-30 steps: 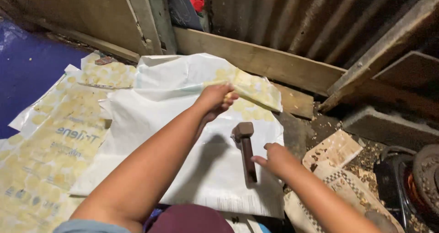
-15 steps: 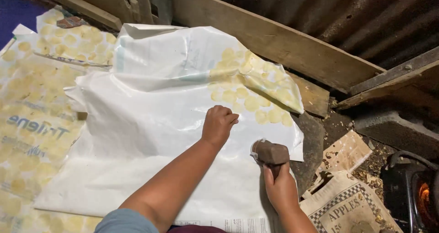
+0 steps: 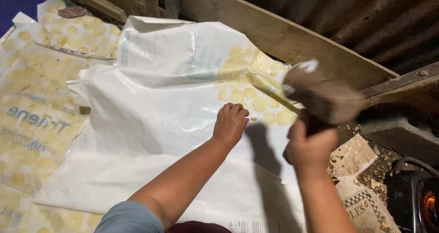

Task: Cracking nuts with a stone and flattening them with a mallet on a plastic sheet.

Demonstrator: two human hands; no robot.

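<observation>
- Right hand (image 3: pixel 310 147) clenched round the handle of a brown mallet (image 3: pixel 322 97); mallet head raised clear above the sheet, motion-blurred, over the sheet's right edge.
- Left hand (image 3: pixel 231 123) palm-down on the white plastic sheet (image 3: pixel 155 118), fingers curled, pressing near a small yellowish piece (image 3: pixel 254 118) just beside the fingertips. Whether it pinches anything: cannot tell.
- Sheet lies crumpled on the floor, top-right part printed with yellow round spots (image 3: pixel 249 93).
- Right of the sheet: torn brown paper with checker print (image 3: pixel 361 201), wood shavings around it.
- Left: more spotted yellow sacks (image 3: pixel 32 118) spread flat under the sheet.
- Far side: wooden plank (image 3: pixel 274 32) running diagonally, corrugated metal wall (image 3: pixel 347 9) behind.
</observation>
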